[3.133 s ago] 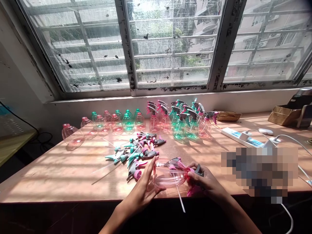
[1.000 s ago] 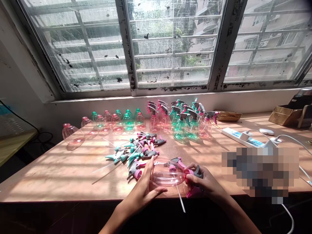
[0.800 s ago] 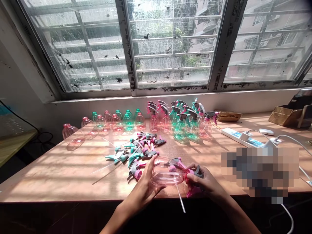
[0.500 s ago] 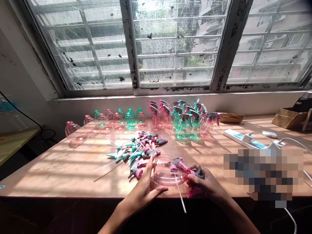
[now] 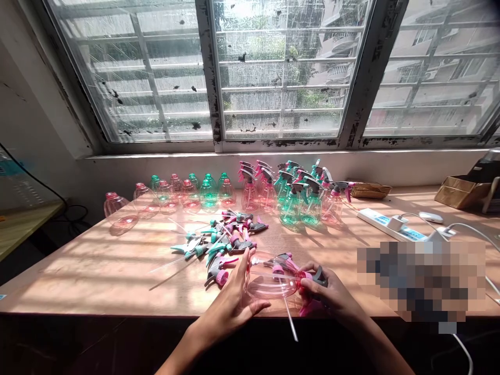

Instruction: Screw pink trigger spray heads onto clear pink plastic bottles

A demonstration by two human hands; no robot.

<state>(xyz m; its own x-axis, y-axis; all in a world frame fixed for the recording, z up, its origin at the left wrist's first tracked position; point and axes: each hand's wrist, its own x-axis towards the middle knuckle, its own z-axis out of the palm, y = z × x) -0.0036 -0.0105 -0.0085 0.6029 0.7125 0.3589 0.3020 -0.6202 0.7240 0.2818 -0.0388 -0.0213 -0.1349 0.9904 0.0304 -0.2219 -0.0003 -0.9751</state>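
Note:
A clear pink spray bottle [image 5: 269, 278] lies on its side near the front edge of the wooden table [image 5: 97, 271]. My left hand [image 5: 230, 302] cups its base, fingers wrapped round it. My right hand [image 5: 332, 297] is closed on the pink and grey trigger head [image 5: 314, 284] at the bottle's neck. A thin dip tube [image 5: 289, 320] sticks out toward me below the bottle.
A heap of loose trigger heads [image 5: 224, 242] lies just beyond my hands. Capless pink and green bottles [image 5: 183, 192] stand at the back left, several bottles with trigger heads [image 5: 300, 195] at the back centre. A power strip [image 5: 390, 224] with cables and a cardboard box [image 5: 461, 190] sit at the right.
The pink bottle has turned a little between my hands while they kept their grips. The view has shifted slightly to the left and upward.

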